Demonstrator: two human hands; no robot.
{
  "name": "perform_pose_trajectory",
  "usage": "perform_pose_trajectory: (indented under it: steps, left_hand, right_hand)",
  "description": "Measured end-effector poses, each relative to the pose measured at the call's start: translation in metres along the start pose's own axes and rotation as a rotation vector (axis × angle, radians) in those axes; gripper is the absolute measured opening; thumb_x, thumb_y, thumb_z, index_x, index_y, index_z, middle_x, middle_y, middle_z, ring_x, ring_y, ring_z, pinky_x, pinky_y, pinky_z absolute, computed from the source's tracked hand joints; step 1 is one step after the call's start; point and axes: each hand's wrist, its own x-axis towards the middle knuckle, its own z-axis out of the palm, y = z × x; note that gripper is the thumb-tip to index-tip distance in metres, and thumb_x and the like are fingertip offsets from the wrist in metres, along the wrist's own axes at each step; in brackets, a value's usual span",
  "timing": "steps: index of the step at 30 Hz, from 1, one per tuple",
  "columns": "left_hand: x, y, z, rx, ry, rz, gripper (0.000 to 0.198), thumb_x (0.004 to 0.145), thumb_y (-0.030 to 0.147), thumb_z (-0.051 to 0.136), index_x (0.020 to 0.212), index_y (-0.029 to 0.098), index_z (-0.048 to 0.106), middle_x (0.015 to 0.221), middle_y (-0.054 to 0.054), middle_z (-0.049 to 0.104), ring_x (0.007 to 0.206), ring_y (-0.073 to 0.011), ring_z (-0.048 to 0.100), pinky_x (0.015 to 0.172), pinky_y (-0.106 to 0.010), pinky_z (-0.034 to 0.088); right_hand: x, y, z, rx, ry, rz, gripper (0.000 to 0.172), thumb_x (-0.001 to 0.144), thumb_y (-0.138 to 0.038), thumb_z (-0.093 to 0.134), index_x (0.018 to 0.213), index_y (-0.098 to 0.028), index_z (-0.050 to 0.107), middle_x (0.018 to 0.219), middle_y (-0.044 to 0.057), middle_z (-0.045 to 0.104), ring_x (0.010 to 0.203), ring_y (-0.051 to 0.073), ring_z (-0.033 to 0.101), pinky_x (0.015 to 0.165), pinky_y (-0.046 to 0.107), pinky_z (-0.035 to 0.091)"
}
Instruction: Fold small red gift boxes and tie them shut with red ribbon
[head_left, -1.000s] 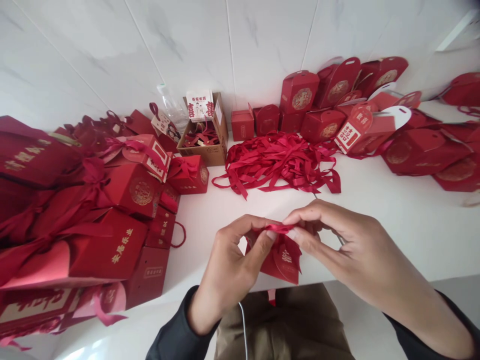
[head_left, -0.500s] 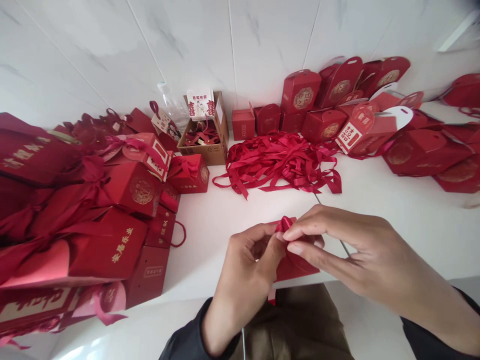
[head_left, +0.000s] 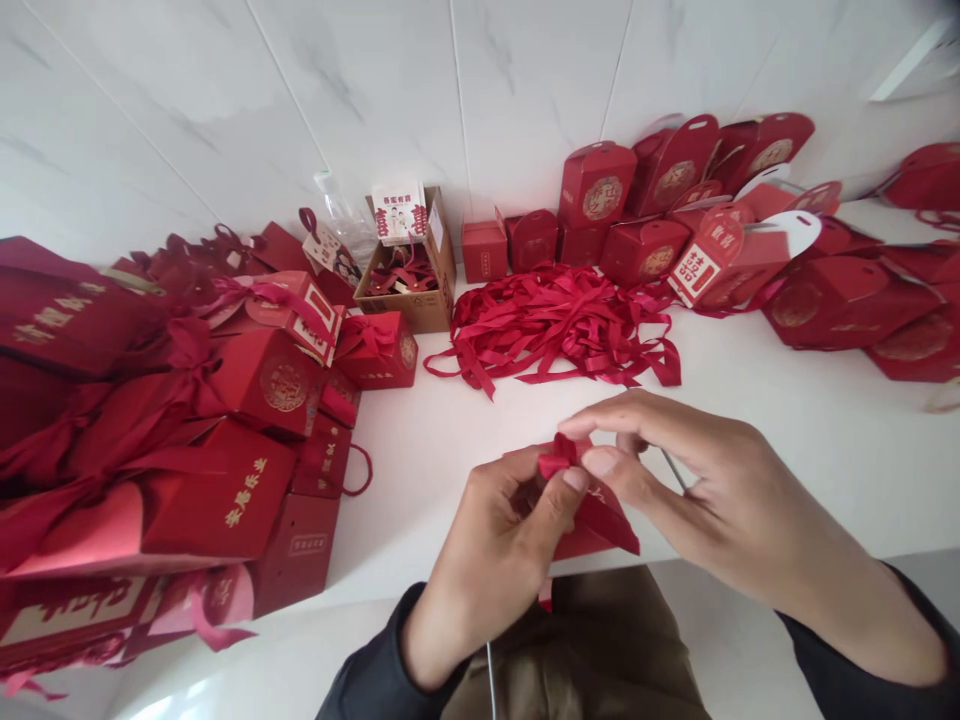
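A red box (head_left: pixel 598 521) lies on the white table near its front edge, partly covered by both hands. Above it, a loop of red ribbon (head_left: pixel 559 459) sticks up between the fingertips. My left hand (head_left: pixel 514 540) is closed on the ribbon, its thumb pressing from the near side. My right hand (head_left: pixel 675 480) touches the ribbon with thumb and index finger from the right, the index finger reaching over its top. The underside of the ribbon is hidden by the fingers.
A heap of red ribbons (head_left: pixel 562 325) lies beyond the hands. Red boxes with bows (head_left: pixel 247 385) are piled at the left. A cardboard box (head_left: pixel 420 308) stands near the wall. More red boxes (head_left: pixel 847 300) crowd the back right.
My right index finger has lifted and spread from the thumb. The ribbon loop looks wider and fuller, and more of the red box's right part shows.
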Motion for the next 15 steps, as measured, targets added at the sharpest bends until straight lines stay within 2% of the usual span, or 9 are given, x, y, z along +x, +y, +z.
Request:
perform_pose_trajectory:
  steps: [2,6,9,12,15]
  left_hand:
    - [0.0,-0.001,-0.003,-0.018,-0.013,-0.024,0.037,0.103,0.046,0.059,0.08,0.017,0.065,0.063,0.002,0.051,0.055,-0.0095,0.041,0.052,-0.024,0.033]
    - [0.0,0.0,-0.007,-0.064,-0.088,-0.067,0.039,0.101,0.049,0.061,0.081,0.016,0.068,0.062,0.001,0.055,0.055,-0.0092,0.043,0.055,-0.024,0.036]
    - [0.002,0.001,-0.009,-0.168,-0.068,-0.153,0.037,0.098,0.049,0.066,0.083,0.015,0.069,0.063,0.0,0.061,0.052,-0.0081,0.047,0.054,-0.022,0.039]
    - [0.005,-0.002,-0.01,-0.303,-0.042,-0.207,0.034,0.096,0.046,0.069,0.088,0.014,0.074,0.068,-0.002,0.067,0.052,-0.009,0.053,0.052,-0.021,0.043]
    - [0.007,-0.006,-0.013,-0.418,-0.058,-0.226,0.036,0.096,0.047,0.068,0.098,0.013,0.078,0.068,-0.003,0.067,0.054,-0.0105,0.058,0.055,-0.022,0.048]
  right_hand:
    - [0.0,0.003,-0.001,-0.029,0.0,0.036,0.02,0.107,-0.038,0.059,0.119,-0.026,0.07,0.109,0.003,0.076,0.086,0.019,0.072,0.072,0.029,0.057]
    - [0.0,0.004,-0.001,0.026,-0.023,0.069,0.013,0.106,-0.033,0.059,0.102,-0.026,0.069,0.096,0.0,0.073,0.082,0.017,0.07,0.069,0.028,0.054]
    - [-0.002,0.002,0.001,0.065,0.007,0.102,0.01,0.106,-0.033,0.061,0.103,-0.027,0.068,0.094,-0.001,0.071,0.079,0.016,0.068,0.066,0.027,0.054]
    - [-0.008,0.001,0.004,0.084,0.011,0.077,0.008,0.106,-0.03,0.06,0.105,-0.028,0.068,0.097,0.0,0.07,0.082,0.016,0.069,0.07,0.028,0.055]
    - [-0.017,0.001,0.006,0.075,-0.014,0.039,0.008,0.106,-0.028,0.061,0.104,-0.028,0.069,0.104,0.002,0.069,0.094,0.018,0.07,0.08,0.03,0.058]
